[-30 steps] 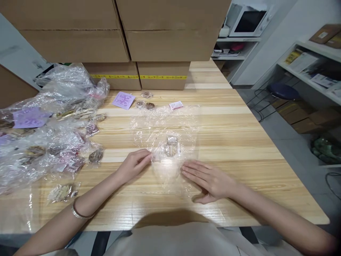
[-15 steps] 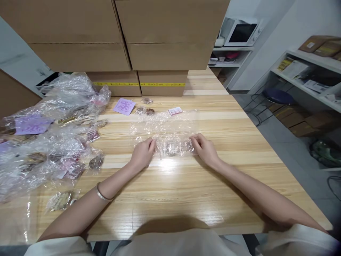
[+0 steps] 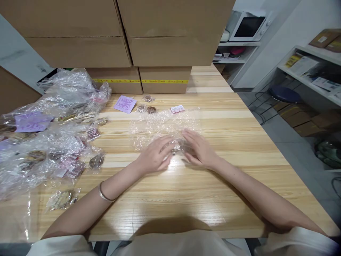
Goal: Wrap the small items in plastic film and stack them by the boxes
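Note:
A clear bubble-wrap-like plastic sheet (image 3: 162, 124) lies on the wooden table (image 3: 170, 199), its near edge folded over a small item. That wrapped item (image 3: 178, 145) shows only in part between my hands, and its kind cannot be made out. On its left side my left hand (image 3: 154, 154) rests on the plastic, fingers stretched out and a little apart. My right hand (image 3: 201, 149) touches the plastic from the right, thumb and fingers apart. Both hands are slightly blurred.
Crumpled plastic packs (image 3: 58, 149) pile up on the left. Behind the sheet lie a purple card (image 3: 125, 104), a small white-and-red packet (image 3: 177, 109) and a dark round ornament (image 3: 151, 110). Large cardboard boxes (image 3: 165, 49) stand at the back.
The sheet's near part has been folded away from me over the item. My hands first pinched its two sides, then let go and moved inward onto the fold.

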